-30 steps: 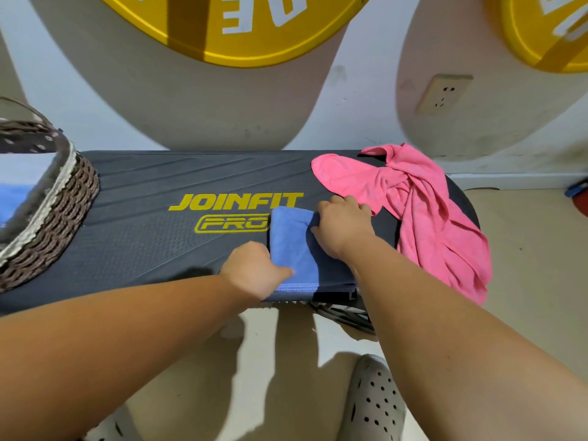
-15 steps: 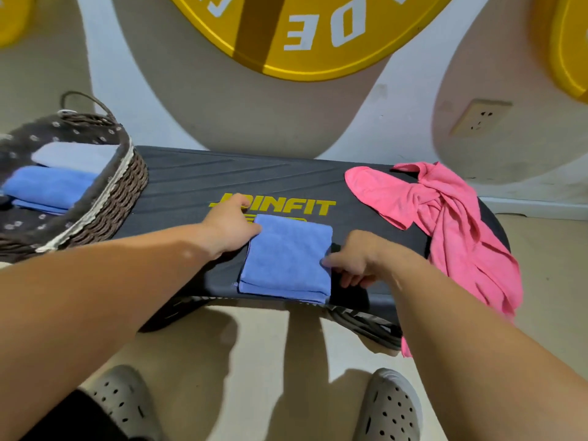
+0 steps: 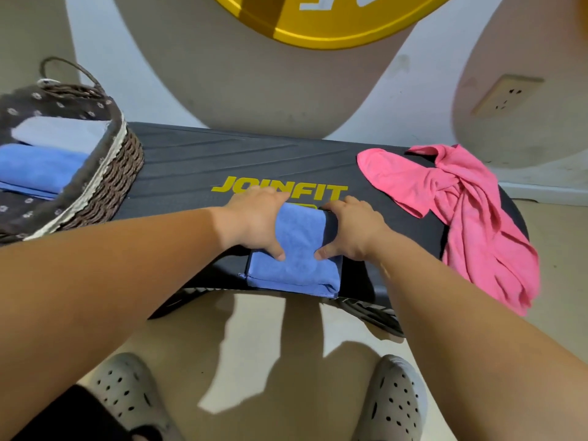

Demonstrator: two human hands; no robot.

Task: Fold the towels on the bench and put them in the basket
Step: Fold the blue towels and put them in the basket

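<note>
1. Done, it seems: the basket (image 3: pixel 105 173) on the surface (image 3: pixel 191 160) already holds a stored blue towel (image 3: pixel 35 167) and a pale towel (image 3: pixel 60 130), both folded.
2. In hand: the blue towel (image 3: pixel 296 259) lies folded, well right of the basket. The left hand (image 3: pixel 254 224) and right hand (image 3: pixel 350 230) each clasp one side of it, thumbs on top.
3. Left: carrying it to the basket. The pink towel (image 3: pixel 461 224), farthest right of the basket, lies crumpled and unfolded.
</note>
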